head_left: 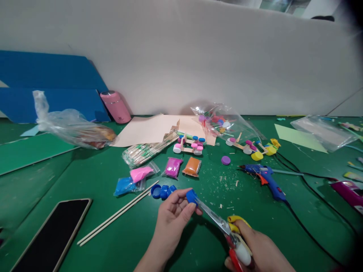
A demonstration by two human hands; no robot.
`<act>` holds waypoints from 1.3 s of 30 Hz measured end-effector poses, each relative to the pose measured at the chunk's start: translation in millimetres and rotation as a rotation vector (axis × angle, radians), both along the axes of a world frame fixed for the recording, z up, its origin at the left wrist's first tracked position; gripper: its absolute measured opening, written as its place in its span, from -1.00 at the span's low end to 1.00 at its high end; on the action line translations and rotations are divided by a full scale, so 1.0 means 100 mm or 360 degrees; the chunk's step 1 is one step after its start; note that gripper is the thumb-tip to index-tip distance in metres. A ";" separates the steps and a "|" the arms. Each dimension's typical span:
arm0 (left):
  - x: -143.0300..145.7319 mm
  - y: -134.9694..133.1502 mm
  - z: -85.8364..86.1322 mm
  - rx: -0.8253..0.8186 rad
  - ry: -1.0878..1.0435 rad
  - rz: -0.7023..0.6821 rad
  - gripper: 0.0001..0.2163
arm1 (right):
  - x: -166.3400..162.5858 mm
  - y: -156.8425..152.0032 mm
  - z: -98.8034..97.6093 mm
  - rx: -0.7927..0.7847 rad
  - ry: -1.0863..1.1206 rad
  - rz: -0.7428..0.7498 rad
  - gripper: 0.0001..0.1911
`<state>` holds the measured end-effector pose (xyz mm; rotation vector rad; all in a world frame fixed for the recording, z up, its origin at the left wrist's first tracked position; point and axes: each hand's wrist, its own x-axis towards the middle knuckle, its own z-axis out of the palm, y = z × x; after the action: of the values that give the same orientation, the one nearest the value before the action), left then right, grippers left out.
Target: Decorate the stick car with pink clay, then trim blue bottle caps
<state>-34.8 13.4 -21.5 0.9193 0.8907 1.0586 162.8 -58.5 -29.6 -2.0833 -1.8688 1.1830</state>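
Left hand (171, 215) pinches a blue cap (192, 196) between thumb and fingertips, just above the desk (198, 241); right hand (261, 249) grips the scissors (224, 226) by the yellow and red handles, blade tip touching the cap. Spare blue caps (163, 191) lie just beside the left hand; wooden sticks (119, 215) and phone (53, 234) further left; blue glue gun (266, 179) to the right; clay packets (181, 167) behind.

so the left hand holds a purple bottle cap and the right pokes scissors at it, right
No: the head view shows the bottle cap in the left hand is blue, not purple. The right hand does point the scissors at it.
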 end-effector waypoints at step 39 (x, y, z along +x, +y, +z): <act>-0.15 0.18 0.19 0.0244 0.0337 0.0114 -0.74 | -0.27 0.17 0.21 0.0283 0.0118 -0.0233 -0.72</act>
<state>-49.6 31.7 -2.7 1.1508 1.0339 1.1165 136.1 -42.0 -8.9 -2.0126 -1.6894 1.0074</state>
